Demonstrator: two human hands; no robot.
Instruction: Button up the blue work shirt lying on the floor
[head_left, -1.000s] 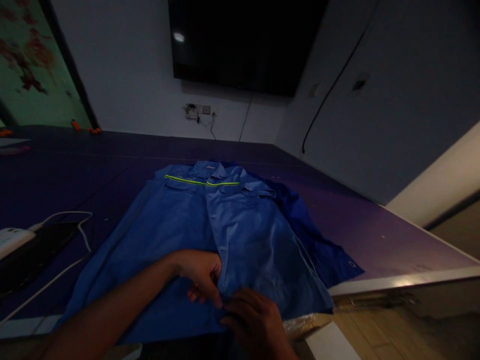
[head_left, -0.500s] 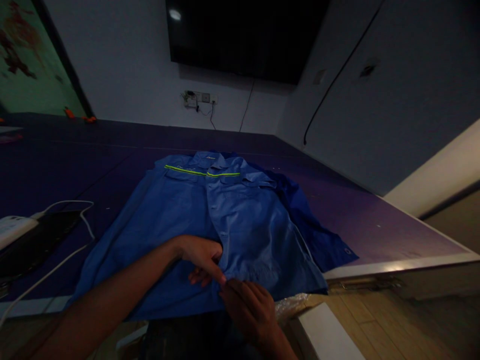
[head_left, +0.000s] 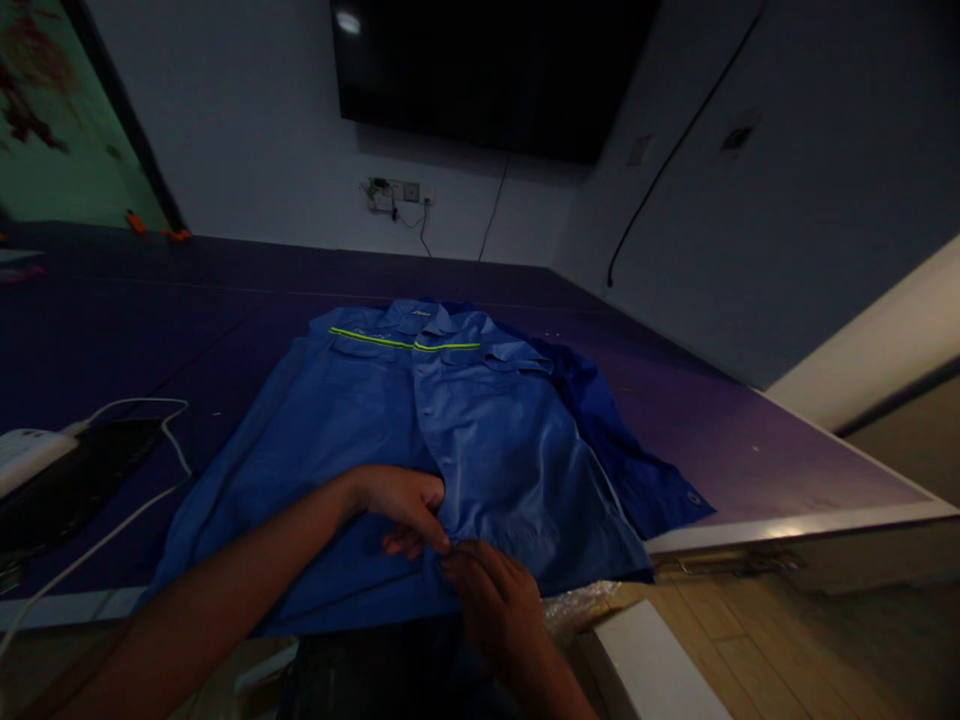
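Note:
A blue work shirt [head_left: 360, 430] with yellow-green chest stripes lies spread front up, its collar pointing away from me. Its lower hem hangs over the near edge of the purple surface [head_left: 675, 420]. At the lower part of the button placket, my left hand [head_left: 405, 505] is closed, thumb and fingers pinching the cloth. Fingertip to fingertip with it, my right hand [head_left: 495, 590] is closed on the placket edge from the right. The button or buttonhole between the fingers is hidden. A darker blue sleeve [head_left: 630, 455] sticks out at the right.
A white power strip [head_left: 34, 455] with a white cable [head_left: 112, 535] lies at the left on a black flat object [head_left: 97, 470]. Below the edge at the right are a white box [head_left: 652, 660] and clear plastic wrap [head_left: 577, 608]. A dark screen [head_left: 487, 80] hangs on the wall.
My right hand has shifted slightly upward along the placket. The left hand keeps nearly the same place and pinch, and the shirt lies as before.

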